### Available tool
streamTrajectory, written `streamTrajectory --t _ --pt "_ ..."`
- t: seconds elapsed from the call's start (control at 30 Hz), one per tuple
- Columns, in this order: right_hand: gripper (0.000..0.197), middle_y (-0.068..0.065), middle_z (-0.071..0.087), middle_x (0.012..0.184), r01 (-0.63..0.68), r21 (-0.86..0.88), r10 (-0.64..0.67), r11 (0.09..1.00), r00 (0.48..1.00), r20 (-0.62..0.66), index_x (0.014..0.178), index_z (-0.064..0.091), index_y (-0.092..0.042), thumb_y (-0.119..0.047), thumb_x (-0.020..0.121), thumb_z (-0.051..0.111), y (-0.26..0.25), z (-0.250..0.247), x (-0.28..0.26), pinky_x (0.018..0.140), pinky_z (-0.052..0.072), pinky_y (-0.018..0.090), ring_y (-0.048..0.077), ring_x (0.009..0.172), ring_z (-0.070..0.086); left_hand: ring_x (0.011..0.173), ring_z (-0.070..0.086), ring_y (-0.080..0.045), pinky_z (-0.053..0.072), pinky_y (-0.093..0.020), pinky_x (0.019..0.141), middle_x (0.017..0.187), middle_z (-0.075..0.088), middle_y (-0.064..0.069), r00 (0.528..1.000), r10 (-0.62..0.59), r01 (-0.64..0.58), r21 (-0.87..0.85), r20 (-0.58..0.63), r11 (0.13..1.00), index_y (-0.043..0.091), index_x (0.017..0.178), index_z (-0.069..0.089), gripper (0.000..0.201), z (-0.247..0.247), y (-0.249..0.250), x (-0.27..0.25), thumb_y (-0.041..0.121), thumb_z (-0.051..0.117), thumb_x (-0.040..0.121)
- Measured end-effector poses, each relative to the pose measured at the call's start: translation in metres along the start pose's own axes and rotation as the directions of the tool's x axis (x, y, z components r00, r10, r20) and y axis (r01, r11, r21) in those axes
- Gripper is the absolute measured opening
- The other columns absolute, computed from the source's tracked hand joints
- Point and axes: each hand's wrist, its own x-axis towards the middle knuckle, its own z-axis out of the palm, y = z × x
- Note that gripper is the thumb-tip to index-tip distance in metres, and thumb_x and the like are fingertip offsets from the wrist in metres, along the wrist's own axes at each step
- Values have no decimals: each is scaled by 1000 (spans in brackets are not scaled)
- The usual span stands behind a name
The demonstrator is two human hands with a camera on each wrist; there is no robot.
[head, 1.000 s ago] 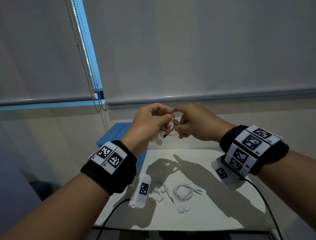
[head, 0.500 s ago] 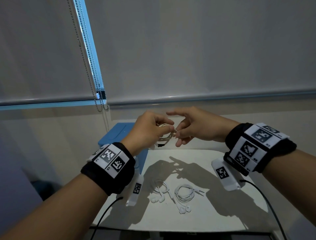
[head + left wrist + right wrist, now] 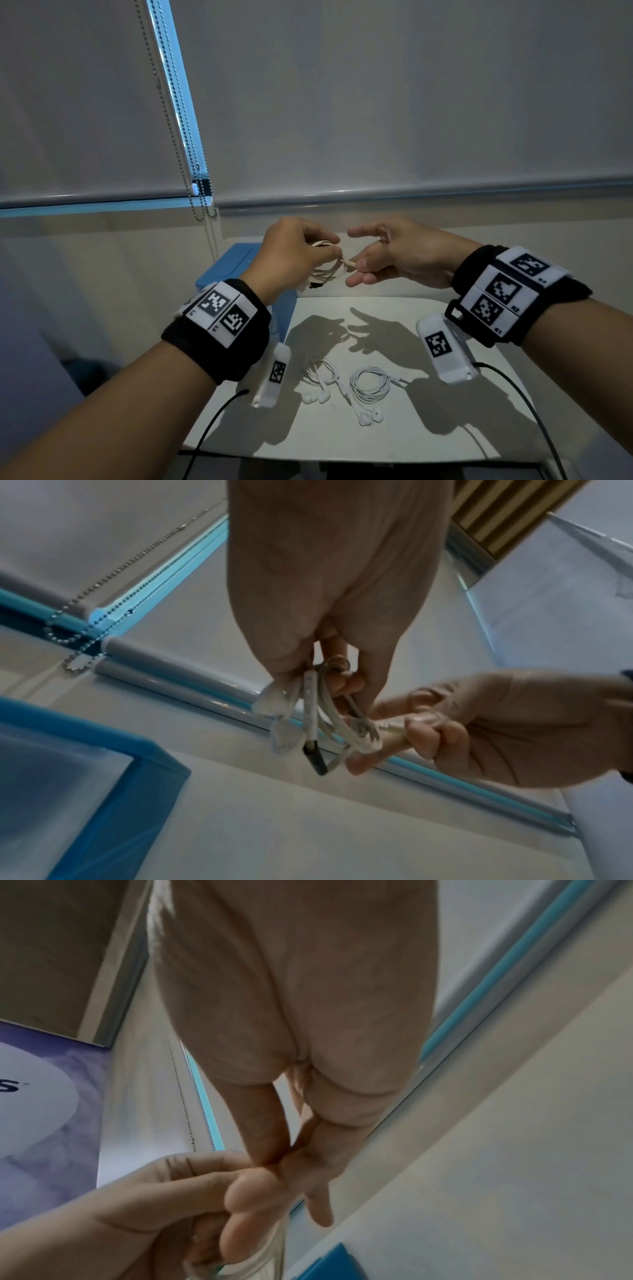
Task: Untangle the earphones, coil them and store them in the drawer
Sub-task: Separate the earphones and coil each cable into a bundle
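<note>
Gripping earphone coil: left hand | right hand pinching its plug end, other fingers spread

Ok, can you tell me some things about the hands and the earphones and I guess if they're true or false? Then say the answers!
1. The left hand holds a bundle of earphones up in the air. True.
2. The right hand is resting flat on the white table. False: it is raised beside the left hand, pinching an end of the held cable.
3. Two more sets of white earphones lie on the table: a loose set and a coiled set. True.
4. The blue box is on the right side of the table. False: it sits to the left, behind the left hand.
5. The coiled set is black. False: it is white.
</note>
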Motion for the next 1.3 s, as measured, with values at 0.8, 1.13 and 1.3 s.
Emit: streamTrajectory --t 0.8,1.13,1.3 --pt "15 4 64 87 253 -569 -307 783 952 0 87 82 -24 -29 95 71 18 7 11 71 39 23 9 76 53 62 50 -7 46 -17 55 97 56 -3 998 -33 63 -656 58 752 8 119 71 33 -15 15 1 -8 50 99" --pt "22 6 69 77 231 -570 -320 788 946 -58 81 68 -21 -3 96 67 17 2 26 66 55 29 16 65 69 58 47 -9 43 -21 52 94 54 -6 1000 -21 7 -608 -17 794 9 118 70 33 2 14 -5 -9 49 98" --pt "22 7 68 84 247 -217 -259 945 965 -31 92 70 -7 10 94 58 22 8 23 72 55 29 20 77 70 58 48 -8 43 -21 52 102 54 -4 999 -29 4 -587 -34 809 14 118 69 36 1 15 -4 -8 48 99"
